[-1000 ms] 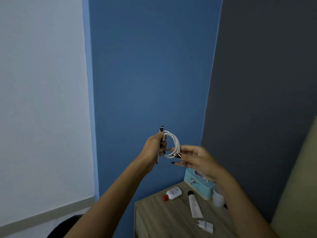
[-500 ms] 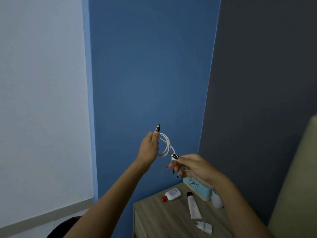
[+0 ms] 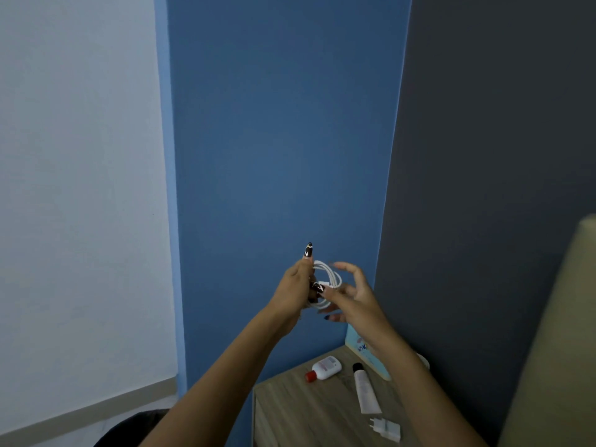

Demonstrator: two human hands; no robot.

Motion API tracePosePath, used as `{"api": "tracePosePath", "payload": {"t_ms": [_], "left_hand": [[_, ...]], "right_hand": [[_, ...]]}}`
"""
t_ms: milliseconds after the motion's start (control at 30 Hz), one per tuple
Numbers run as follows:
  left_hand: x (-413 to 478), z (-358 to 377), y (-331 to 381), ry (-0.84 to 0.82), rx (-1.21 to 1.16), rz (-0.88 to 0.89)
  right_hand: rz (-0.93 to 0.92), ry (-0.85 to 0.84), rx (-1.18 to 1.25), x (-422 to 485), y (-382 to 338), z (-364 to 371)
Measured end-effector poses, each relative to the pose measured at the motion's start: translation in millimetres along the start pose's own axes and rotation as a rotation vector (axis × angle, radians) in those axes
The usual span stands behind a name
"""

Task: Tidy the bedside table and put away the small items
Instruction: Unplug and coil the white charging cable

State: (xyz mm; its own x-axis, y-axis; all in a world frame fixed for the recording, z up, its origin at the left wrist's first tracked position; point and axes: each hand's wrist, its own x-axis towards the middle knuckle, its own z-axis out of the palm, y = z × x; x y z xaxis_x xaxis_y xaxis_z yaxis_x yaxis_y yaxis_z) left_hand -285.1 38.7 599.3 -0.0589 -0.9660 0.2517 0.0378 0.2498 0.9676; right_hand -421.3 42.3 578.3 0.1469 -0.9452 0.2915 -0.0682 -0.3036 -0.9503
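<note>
A white cable (image 3: pixel 332 278) is wound into a small coil in the air, above the wooden bedside table (image 3: pixel 300 411). My left hand (image 3: pixel 295 287) grips one side of the coil, thumb raised. My right hand (image 3: pixel 350 293) pinches the cable's end at the coil with thumb and forefinger while its other fingers spread apart. On the table lie a small white bottle with a red cap (image 3: pixel 324 368), a white tube with a black cap (image 3: pixel 364 390) and a white charger plug (image 3: pixel 387 429).
A light blue box (image 3: pixel 361 348) stands at the table's back, partly hidden by my right forearm. The table sits in the corner between a blue wall and a dark grey wall. A beige headboard (image 3: pixel 554 350) rises on the right.
My right hand has swung up and around the coil, laying another loop of cable onto it. The left hand has held its place. The view has dipped slightly.
</note>
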Motion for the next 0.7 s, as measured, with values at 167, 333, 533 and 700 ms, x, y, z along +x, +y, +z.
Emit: {"api": "tracePosePath", "payload": {"t_ms": [167, 333, 533, 700], "left_hand": [[-3.0, 7.0, -4.3, -0.009, 0.157, 0.073], [-4.5, 9.2, -8.1, 0.065, 0.394, 0.263], [4.5, 1.2, -35.1, 0.053, 0.383, 0.198], [22.8, -3.1, -41.5, 0.014, 0.183, 0.048]], "right_hand": [[-0.209, 0.118, -0.218, 3.5, 6.0, 5.3], [-0.130, 0.190, -0.236, 3.2, 8.8, 3.9], [0.172, -0.031, 0.016, 1.6, 20.5, -4.0], [0.221, -0.278, 0.201, 6.5, 28.1, -25.9]]}}
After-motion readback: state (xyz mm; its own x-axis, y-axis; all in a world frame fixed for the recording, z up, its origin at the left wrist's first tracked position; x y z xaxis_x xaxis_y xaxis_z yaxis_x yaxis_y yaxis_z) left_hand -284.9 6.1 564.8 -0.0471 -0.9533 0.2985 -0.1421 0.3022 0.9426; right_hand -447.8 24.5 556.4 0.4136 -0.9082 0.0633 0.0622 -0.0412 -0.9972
